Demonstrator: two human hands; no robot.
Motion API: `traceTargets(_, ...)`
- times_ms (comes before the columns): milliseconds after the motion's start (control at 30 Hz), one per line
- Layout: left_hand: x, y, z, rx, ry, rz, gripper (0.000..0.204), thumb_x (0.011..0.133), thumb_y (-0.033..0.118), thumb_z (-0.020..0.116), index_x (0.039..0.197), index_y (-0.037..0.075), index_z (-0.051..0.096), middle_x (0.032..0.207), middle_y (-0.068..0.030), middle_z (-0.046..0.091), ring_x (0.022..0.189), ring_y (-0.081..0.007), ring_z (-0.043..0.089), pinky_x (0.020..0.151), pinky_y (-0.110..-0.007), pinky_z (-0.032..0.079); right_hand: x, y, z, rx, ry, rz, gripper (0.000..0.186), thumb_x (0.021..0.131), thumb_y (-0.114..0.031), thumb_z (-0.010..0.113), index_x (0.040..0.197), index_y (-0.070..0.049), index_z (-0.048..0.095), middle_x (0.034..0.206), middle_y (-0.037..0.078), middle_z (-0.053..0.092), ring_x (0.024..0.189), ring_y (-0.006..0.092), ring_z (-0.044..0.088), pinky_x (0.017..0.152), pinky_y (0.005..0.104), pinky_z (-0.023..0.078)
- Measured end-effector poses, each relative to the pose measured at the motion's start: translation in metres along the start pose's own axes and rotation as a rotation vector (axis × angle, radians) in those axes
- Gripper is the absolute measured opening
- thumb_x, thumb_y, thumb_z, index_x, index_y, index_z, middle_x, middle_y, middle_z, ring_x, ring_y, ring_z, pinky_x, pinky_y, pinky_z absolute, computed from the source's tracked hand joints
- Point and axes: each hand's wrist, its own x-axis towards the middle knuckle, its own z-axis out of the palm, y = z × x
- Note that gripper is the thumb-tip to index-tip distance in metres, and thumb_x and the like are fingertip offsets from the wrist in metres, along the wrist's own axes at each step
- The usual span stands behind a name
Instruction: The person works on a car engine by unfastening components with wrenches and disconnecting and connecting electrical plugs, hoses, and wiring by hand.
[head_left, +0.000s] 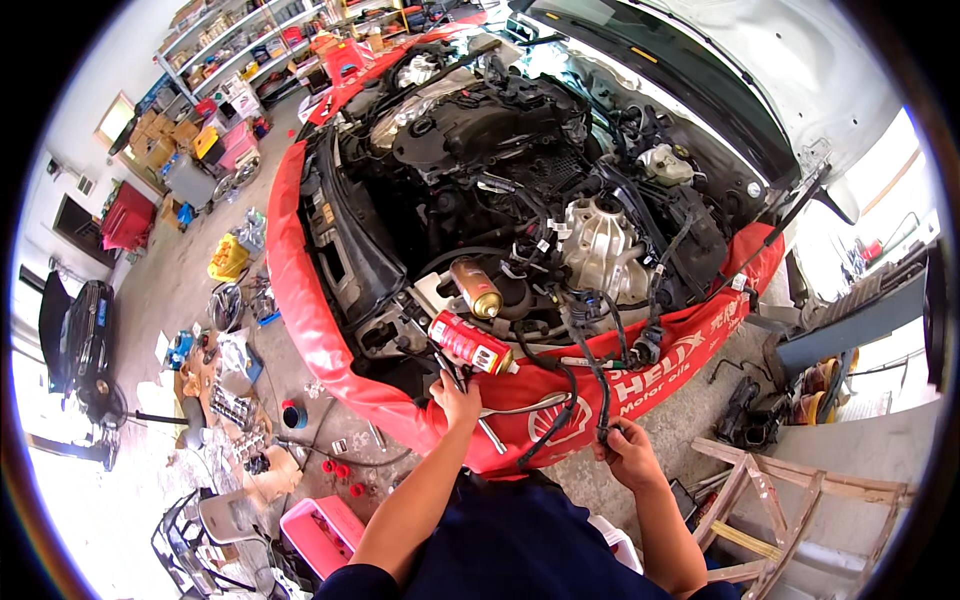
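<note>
My left hand [458, 402] is closed around a slim dark tool [447, 368] over the front edge of the engine bay. The kind of tool is hard to make out. A red spray can [470, 343] lies on its side just beyond that hand, with a gold-brown spray can [476, 288] behind it. Lower right, my right hand [628, 455] pinches the end of a black wiring harness [603, 395], which hangs down from the engine bay over the red fender cover [400, 420]. A metal rod [493, 435] rests on the cover between my hands.
Ahead is the open engine bay with a black engine cover [470, 130] and a silver metal housing [600, 250]. A wooden ladder [765, 500] stands at the right. Loose parts, a pink bin [325, 535] and a dark cup [293, 415] are on the floor at left.
</note>
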Motion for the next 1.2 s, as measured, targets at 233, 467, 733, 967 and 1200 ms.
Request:
traceTargets(233,-0.007,-0.01,-0.012,-0.124,-0.019,0.067,0.073,0.079,0.023,0.068,0.136,-0.011,0.037,0.126,-0.0291,0.04,0.12,-0.0433,0.041,0.104,-0.044,0.036,-0.006,-0.003,0.012,0.056,-0.099,-0.05,0.032,0.09,-0.029,0.066,0.101,-0.001,0.057,0.085,0.006,0.06,0.071,0.0159,0.055,0.065,0.0291,0.043)
traceTargets(467,-0.026,0.0,-0.035,-0.147,-0.044,0.103,0.056,0.083,0.02,0.064,0.128,-0.008,0.048,0.123,-0.0228,0.05,0.117,-0.0358,0.047,0.101,-0.041,0.038,-0.011,0.002,0.017,0.074,-0.109,-0.069,0.037,0.086,-0.032,0.07,0.1,-0.001,0.057,0.087,0.007,0.06,0.071,0.0153,0.054,0.064,0.0285,0.042)
traceTargets(733,-0.046,-0.006,-0.059,-0.242,-0.058,0.146,0.043,0.083,0.015,0.064,0.123,0.0,0.054,0.12,-0.0204,0.052,0.116,-0.0354,0.047,0.1,-0.042,0.039,-0.002,0.016,0.015,0.019,-0.088,-0.026,0.032,0.088,-0.027,0.069,0.1,0.0,0.058,0.089,0.007,0.061,0.073,0.016,0.056,0.064,0.0284,0.043)
traceTargets(967,-0.016,0.028,-0.111,-0.281,-0.079,0.222,0.037,0.089,0.004,0.06,0.124,0.001,0.053,0.116,-0.0096,0.054,0.098,-0.0173,0.057,0.085,-0.029,0.048,0.032,0.027,0.038,-0.068,-0.129,-0.019,0.029,0.088,-0.023,0.069,0.102,-0.001,0.055,0.081,0.007,0.061,0.07,0.0154,0.057,0.063,0.0285,0.045)
traceTargets(1200,0.117,0.084,-0.147,-0.789,-0.516,0.193,0.043,0.094,0.001,0.049,0.136,-0.002,0.041,0.124,-0.0129,0.056,0.106,-0.0201,0.059,0.094,-0.031,0.045,0.105,0.025,0.113,-0.477,0.077,-0.128,0.025,0.088,-0.013,0.069,0.103,0.002,0.055,0.076,0.005,0.061,0.067,0.0105,0.058,0.061,0.0244,0.047)
